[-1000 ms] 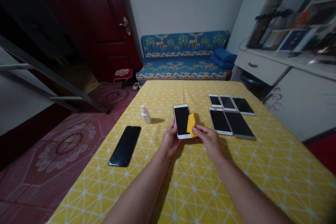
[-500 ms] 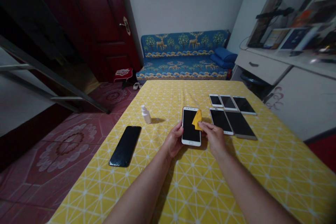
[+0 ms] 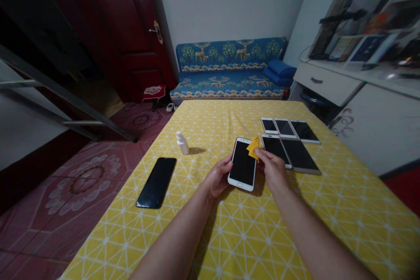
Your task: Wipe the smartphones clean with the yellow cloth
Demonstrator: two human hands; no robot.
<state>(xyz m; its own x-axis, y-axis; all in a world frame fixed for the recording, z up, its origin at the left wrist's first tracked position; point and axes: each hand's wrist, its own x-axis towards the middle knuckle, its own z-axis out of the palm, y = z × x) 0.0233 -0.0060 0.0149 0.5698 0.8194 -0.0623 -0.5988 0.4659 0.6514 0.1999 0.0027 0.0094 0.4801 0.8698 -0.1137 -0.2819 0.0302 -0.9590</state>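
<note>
A white smartphone [image 3: 242, 166] with a dark screen is gripped along its left side by my left hand [image 3: 220, 176], screen up and tilted slightly clockwise. My right hand [image 3: 272, 167] pinches a small yellow cloth [image 3: 253, 147] at the phone's upper right edge. Part of the cloth lies over the screen's corner. To the left stands a small white bottle [image 3: 183, 144], upright on the yellow tablecloth [image 3: 210, 122]. A black smartphone [image 3: 156, 183] lies face up nearer the table's left edge.
Several phones lie in two rows at the right, among them a white-framed phone [image 3: 276, 151] close to my right hand and a larger dark one [image 3: 301, 156]. Beyond the table is a blue patterned sofa [image 3: 229, 74]; a white cabinet [image 3: 377, 118] stands at the right.
The white phone has shifted slightly right and toward me and turned clockwise. My right hand has moved the cloth rightward to the phone's upper right edge.
</note>
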